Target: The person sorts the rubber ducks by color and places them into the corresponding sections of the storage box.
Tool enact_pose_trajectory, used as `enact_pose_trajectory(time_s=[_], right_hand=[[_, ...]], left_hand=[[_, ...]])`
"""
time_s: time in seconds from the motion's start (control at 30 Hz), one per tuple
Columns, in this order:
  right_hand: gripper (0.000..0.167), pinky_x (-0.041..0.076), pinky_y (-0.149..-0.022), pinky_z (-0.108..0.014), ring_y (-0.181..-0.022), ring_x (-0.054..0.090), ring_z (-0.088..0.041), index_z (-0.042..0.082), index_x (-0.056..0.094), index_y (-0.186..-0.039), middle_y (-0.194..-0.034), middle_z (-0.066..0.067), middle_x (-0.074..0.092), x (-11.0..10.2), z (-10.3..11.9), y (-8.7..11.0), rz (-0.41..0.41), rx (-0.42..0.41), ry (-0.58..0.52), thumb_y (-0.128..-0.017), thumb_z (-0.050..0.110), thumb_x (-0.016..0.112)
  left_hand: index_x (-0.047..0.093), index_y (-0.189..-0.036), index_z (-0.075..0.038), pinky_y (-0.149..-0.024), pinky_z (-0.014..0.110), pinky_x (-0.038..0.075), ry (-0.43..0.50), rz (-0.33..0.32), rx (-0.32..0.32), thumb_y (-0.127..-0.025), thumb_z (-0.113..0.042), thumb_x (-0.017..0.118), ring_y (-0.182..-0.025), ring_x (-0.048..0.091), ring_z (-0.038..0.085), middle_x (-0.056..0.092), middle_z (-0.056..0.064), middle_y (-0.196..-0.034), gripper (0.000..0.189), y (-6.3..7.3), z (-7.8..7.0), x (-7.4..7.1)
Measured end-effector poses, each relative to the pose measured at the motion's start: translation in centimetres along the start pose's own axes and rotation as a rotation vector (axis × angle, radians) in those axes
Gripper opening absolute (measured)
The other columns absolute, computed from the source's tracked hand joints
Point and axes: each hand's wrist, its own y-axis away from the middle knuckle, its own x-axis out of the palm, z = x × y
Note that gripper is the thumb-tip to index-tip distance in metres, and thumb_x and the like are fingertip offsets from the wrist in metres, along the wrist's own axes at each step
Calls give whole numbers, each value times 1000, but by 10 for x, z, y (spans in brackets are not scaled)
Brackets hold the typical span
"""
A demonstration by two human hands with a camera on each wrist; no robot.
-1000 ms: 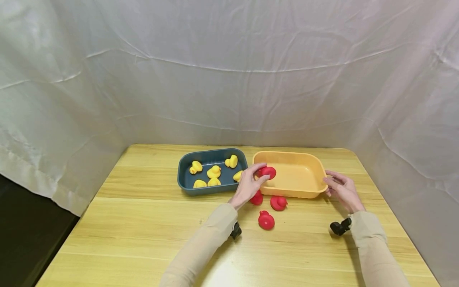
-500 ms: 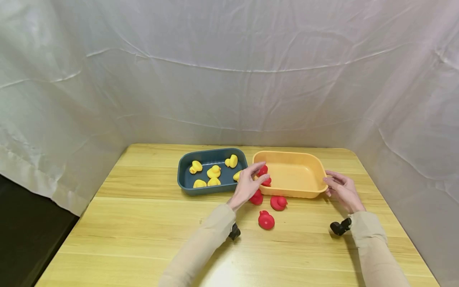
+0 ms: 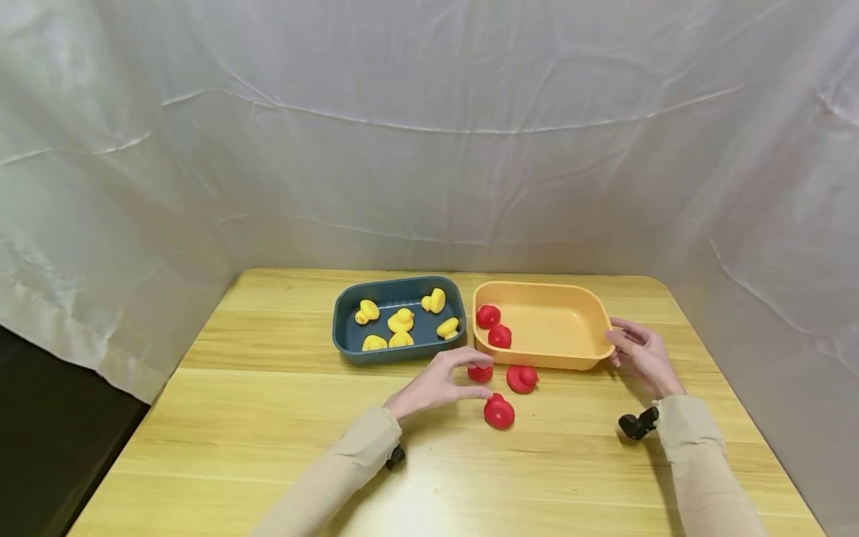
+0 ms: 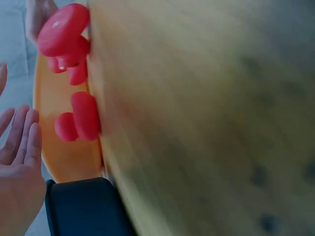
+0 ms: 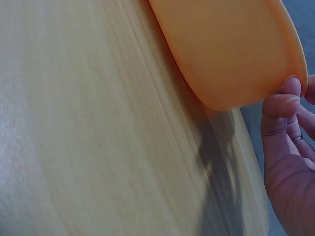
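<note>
My left hand point(image 3: 429, 386) hovers low over the table with thumb and fingers spread apart, fingertips right at a red rubber duck point(image 3: 480, 374) that they partly cover. Close by lie two more red ducks, one point(image 3: 499, 412) by the thumb tip and another point(image 3: 522, 379) just in front of the orange bin point(image 3: 553, 328). Inside that bin, at its left end, sit two red ducks point(image 3: 499, 336). With thumb and fingers, my right hand point(image 3: 643, 359) holds the bin's right end at the rim, as the right wrist view also shows.
Left of the orange bin stands a dark blue bin point(image 3: 385, 356) with several yellow ducks point(image 3: 401, 321) in it. Both bins are near the far edge of the wooden table point(image 3: 235, 425). White cloth point(image 3: 429, 179) hangs around the back and sides.
My left hand let go of a red duck inside the orange bin's left end, then moved back left and toward me to the ducks on the table. The right hand stayed at the bin.
</note>
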Motion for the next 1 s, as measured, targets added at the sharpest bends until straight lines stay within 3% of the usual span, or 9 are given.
enact_pose_trajectory(time_s=[0.23, 0.43, 0.57, 0.7, 1.0], right_hand=[[25, 55, -52, -19, -63, 62, -8, 12, 59, -123, -87, 2, 72, -2, -1, -1, -4, 20, -13, -100, 3, 58], [26, 55, -53, -18, -64, 62, -8, 12, 58, -124, -88, 2, 73, -1, 0, -1, -3, 20, -9, -100, 4, 60], [25, 55, -53, -18, -64, 62, -8, 11, 57, -124, -88, 2, 73, 0, 1, -1, 0, 12, -9, -100, 4, 60], [26, 55, -52, -18, -63, 62, -8, 10, 57, -124, -88, 2, 74, 1, 1, -1, 3, 2, -9, -100, 4, 60], [28, 55, -53, -18, -63, 62, -8, 6, 54, -127, -89, 2, 74, 0, 1, -1, 15, 1, -15, -100, 4, 60]], left_hand=[[61, -135, -6, -110, 36, 52, -60, 166, -23, -85, -29, 82, -120, 61, 26, 68, 9, -131, 59, 1, -2, 4], [63, -135, -8, -108, 28, 52, -189, 248, -31, -85, -31, 82, -117, 64, 16, 70, 4, -129, 58, -2, -3, 10], [64, -134, -10, -107, 24, 52, -234, 271, -46, -86, -32, 80, -115, 64, 8, 70, 0, -128, 55, -2, -2, 12], [68, -129, -11, -104, 22, 53, -243, 275, -21, -87, -28, 79, -110, 64, 3, 72, -2, -122, 46, -4, 0, 13], [71, -120, -12, -102, 20, 54, -212, 268, -22, -90, -19, 77, -104, 64, 3, 74, -1, -115, 32, -5, 2, 14]])
